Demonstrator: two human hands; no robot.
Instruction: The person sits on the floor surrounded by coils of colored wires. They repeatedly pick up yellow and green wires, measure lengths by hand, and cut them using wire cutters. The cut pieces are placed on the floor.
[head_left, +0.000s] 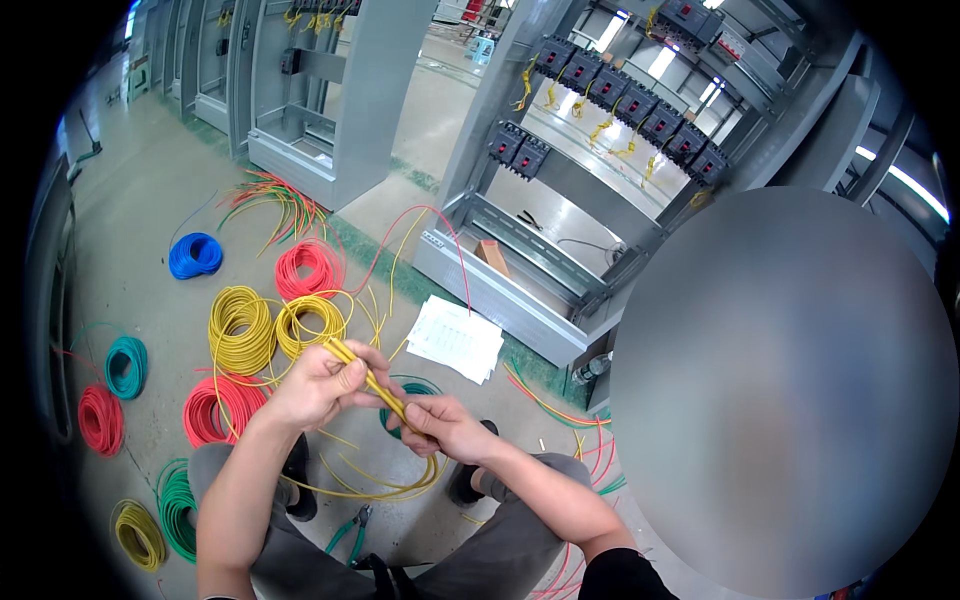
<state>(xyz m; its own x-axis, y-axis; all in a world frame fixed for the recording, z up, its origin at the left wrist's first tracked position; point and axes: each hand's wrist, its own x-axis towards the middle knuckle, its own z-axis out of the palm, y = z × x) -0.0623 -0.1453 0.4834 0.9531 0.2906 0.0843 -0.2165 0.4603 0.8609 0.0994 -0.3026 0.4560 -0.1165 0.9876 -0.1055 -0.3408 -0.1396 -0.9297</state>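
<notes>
Several yellow wires (379, 387) sit above the floor (150, 205), left hand (322, 387) pinching near the ends, right hand (447, 430) gripping lower down, and might slip or splay if either hold slackens, the held stretch's long axis running upper left to lower right, tips pointing forward-left.

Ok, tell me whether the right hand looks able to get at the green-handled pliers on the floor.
Probably yes, once freed: the right hand is gripping yellow wires, but the green-handled pliers lie uncovered on the floor between the legs.
</notes>
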